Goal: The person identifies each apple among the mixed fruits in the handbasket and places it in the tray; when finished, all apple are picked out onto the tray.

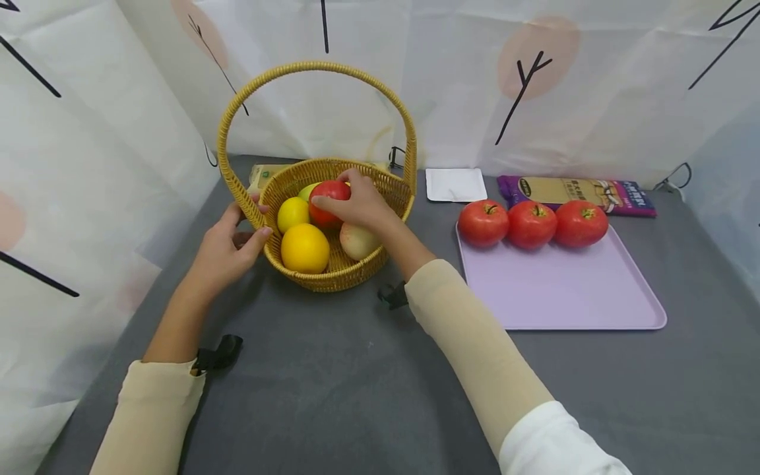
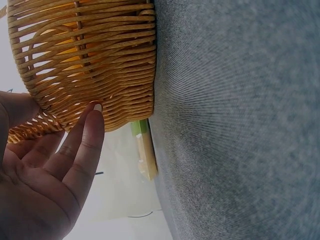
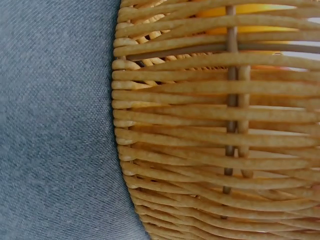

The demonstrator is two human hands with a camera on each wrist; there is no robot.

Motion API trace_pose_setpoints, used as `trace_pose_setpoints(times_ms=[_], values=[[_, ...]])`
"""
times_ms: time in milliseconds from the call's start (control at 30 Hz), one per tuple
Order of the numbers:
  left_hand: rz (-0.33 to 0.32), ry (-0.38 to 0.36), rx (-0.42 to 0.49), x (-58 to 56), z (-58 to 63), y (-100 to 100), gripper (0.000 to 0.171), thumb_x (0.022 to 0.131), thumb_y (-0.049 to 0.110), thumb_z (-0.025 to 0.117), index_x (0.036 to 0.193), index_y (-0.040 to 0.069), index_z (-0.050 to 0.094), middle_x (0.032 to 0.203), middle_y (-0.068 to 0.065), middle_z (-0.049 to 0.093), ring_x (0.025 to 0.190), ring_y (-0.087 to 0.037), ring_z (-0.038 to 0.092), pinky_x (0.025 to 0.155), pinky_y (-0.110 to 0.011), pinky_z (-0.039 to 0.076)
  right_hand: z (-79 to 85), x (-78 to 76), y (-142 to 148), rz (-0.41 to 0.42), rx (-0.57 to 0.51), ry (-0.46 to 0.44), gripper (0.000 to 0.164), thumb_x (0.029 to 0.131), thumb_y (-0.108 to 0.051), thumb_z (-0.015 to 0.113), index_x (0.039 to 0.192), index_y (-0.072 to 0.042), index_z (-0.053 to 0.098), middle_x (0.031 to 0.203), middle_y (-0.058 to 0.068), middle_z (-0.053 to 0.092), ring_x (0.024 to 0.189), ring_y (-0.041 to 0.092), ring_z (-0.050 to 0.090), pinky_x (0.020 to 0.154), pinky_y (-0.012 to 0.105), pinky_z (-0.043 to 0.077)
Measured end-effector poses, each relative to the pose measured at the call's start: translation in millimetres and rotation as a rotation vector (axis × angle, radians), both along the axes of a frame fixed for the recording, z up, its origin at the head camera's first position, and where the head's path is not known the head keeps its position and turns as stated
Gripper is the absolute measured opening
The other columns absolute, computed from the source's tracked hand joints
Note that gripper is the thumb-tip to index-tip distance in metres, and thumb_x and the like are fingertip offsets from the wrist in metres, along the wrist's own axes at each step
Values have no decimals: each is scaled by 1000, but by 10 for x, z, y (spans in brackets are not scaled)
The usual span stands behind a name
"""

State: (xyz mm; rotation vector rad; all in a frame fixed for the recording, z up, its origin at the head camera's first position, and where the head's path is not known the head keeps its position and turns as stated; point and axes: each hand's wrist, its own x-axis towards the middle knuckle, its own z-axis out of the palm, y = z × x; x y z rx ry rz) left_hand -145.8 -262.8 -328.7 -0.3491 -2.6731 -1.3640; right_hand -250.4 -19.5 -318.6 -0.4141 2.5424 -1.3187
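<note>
The wicker basket (image 1: 332, 282) with a tall arched handle stands on the grey table. My left hand (image 1: 222, 254) grips its left side at the foot of the handle; in the left wrist view the fingers (image 2: 82, 155) lie against the weave. Inside the basket my right hand (image 1: 365, 204) holds a red apple (image 1: 326, 201) between thumb and fingers. Around that apple lie an orange (image 1: 305, 249), a yellow lemon-like fruit (image 1: 293, 214), a pale peach (image 1: 358, 241) and a partly hidden green fruit (image 1: 307, 192). The right wrist view shows only basket weave (image 3: 215, 115) and table.
Three red apples (image 1: 531, 225) sit in a row along the back edge of a lilac tray (image 1: 564, 290) at the right. Behind it lie a purple-and-gold packet (image 1: 576, 191) and a white square (image 1: 456, 185). Another packet (image 1: 267, 173) lies behind the basket.
</note>
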Motion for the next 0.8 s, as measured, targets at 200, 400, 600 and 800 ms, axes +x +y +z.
trace_pose_setpoints(times_ms=[200, 400, 600, 800], values=[[-4, 8, -2, -9, -18, -10, 63, 102, 16, 58, 157, 8, 28, 144, -17, 51, 106, -42, 67, 76, -6, 46, 26, 42, 1, 5, -56, 0, 62, 88, -54, 69, 129, -15, 44, 128, 8, 49, 111, 22, 53, 90, 37, 49], [-5, 11, -10, -4, -10, -3, 63, 102, 16, 58, 156, 7, 28, 144, -17, 51, 106, -42, 66, 76, -6, 46, 32, 45, -2, 20, -58, 17, 61, 89, -55, 69, 128, -15, 45, 128, 7, 52, 110, 21, 54, 89, 36, 50], [-8, 4, -9, -3, -4, 0, 63, 103, 17, 58, 157, 7, 27, 145, -17, 50, 107, -42, 66, 75, -7, 46, 30, 45, -5, 13, -47, 27, 62, 88, -55, 69, 129, -16, 45, 128, 6, 52, 108, 21, 54, 89, 36, 50], [-8, -5, -7, -4, -4, -4, 63, 103, 17, 57, 157, 7, 27, 145, -18, 49, 108, -43, 65, 75, -7, 46, 48, 42, 2, 20, -88, 11, 61, 89, -53, 69, 129, -14, 44, 126, 7, 54, 108, 21, 55, 88, 34, 50]])
